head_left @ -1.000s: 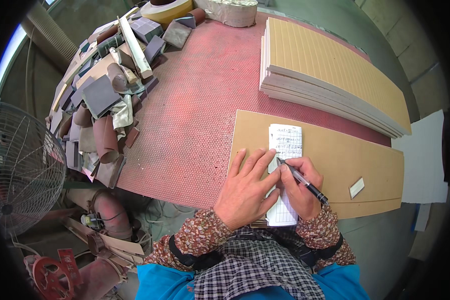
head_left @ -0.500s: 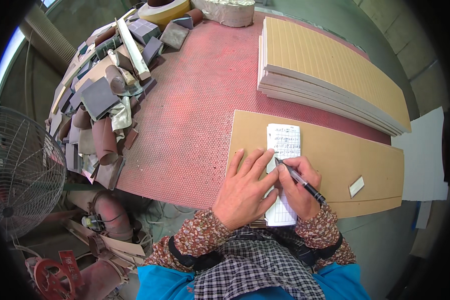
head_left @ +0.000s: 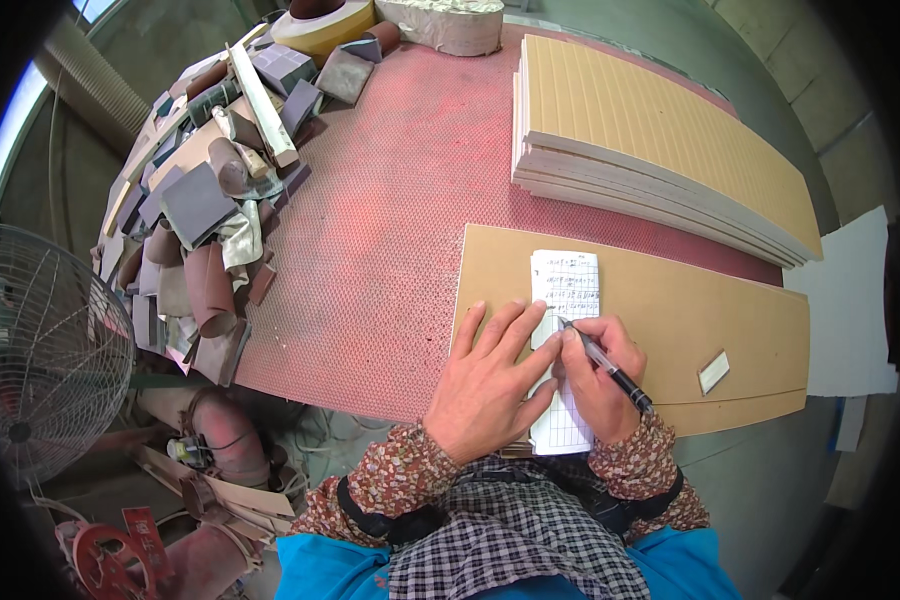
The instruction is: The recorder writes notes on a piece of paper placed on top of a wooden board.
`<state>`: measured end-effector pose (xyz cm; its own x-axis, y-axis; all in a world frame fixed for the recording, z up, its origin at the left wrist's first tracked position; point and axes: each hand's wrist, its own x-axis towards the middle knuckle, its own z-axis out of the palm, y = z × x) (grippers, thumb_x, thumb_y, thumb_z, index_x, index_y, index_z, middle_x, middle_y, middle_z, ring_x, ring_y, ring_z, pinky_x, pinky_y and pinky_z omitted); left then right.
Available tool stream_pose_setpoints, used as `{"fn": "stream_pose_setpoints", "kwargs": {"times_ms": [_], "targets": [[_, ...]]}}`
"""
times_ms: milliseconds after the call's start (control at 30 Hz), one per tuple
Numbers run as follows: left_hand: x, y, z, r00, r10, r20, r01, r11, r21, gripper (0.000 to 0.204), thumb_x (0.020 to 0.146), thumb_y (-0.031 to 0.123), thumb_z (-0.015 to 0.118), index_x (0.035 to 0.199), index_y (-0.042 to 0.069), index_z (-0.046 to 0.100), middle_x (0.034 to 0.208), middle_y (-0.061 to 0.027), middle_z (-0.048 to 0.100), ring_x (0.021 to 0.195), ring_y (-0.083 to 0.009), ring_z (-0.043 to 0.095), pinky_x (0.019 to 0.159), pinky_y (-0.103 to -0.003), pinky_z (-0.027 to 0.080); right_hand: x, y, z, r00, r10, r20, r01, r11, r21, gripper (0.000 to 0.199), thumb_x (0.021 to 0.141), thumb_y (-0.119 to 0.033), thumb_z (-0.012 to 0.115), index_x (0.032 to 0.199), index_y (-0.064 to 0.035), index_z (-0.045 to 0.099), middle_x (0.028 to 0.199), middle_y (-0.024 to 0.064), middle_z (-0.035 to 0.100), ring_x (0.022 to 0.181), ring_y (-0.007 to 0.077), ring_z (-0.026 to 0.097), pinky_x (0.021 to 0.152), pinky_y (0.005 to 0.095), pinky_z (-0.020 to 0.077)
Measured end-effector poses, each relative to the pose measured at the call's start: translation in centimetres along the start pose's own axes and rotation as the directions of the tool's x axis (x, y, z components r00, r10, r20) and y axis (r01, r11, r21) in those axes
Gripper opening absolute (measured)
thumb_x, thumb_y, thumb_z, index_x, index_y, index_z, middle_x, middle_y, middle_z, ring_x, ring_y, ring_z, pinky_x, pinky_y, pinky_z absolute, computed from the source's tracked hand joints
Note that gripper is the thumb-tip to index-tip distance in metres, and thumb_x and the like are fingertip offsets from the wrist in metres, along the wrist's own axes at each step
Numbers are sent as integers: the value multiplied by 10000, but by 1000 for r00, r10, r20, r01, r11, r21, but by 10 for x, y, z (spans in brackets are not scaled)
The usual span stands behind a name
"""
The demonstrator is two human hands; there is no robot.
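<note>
The right hand (head_left: 600,385) has a pen (head_left: 610,366) in its grip, tip on the notepad (head_left: 567,285). The left hand (head_left: 490,375), released, presses flat on the pad's left edge. The pad lies on a board (head_left: 670,300) near the bench (head_left: 390,230) front edge; bare bench lies leftward.

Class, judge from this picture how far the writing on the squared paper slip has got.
Done: the squared paper slip's upper rows carry writing. In hand: the right hand holds a pen, tip near mid-slip, while the left hand presses the slip flat. Left: the visible lower squares look blank.
</note>
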<state>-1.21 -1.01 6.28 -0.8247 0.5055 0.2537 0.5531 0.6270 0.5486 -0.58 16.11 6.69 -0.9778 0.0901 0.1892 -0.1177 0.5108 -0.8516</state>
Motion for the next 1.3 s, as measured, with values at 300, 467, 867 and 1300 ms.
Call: {"fn": "stream_pose_setpoints", "kwargs": {"times_ms": [300,467,867,1300], "targets": [[1,0,0,1000,3,-3,-3,1000,4,451,873,287,684,1283,104,636,1428,-179,493,1366,-343,425,1153,-559,265,0,-4,-2,998,-9,-56,4,997,-73,125,922,-108,680,917,0,618,673,99,641,570,178,646,539,319,506],[1,0,-1,1000,2,-2,-2,1000,4,448,877,286,681,1285,107,634,1428,-175,495,1364,-340,428,1152,-558,267,-2,-1,-2,996,6,-90,-13,997,-76,122,917,-108,683,908,-6,617,666,105,633,563,176,636,525,332,490],[1,0,-2,1000,-7,17,7,1000,8,456,875,300,693,1294,133,633,1436,-162,497,1360,-334,434,1156,-550,269,-4,4,-4,986,6,-168,-29,991,-133,110,901,-80,693,909,-6,613,650,96,613,549,176,611,523,333,477],[2,0,-3,1000,-6,27,5,1000,12,445,883,302,688,1289,127,634,1442,-162,494,1363,-337,428,1155,-552,268,-6,8,-6,970,74,-233,-95,992,-80,126,906,-86,686,910,9,603,655,93,618,555,148,596,516,316,472]]}}
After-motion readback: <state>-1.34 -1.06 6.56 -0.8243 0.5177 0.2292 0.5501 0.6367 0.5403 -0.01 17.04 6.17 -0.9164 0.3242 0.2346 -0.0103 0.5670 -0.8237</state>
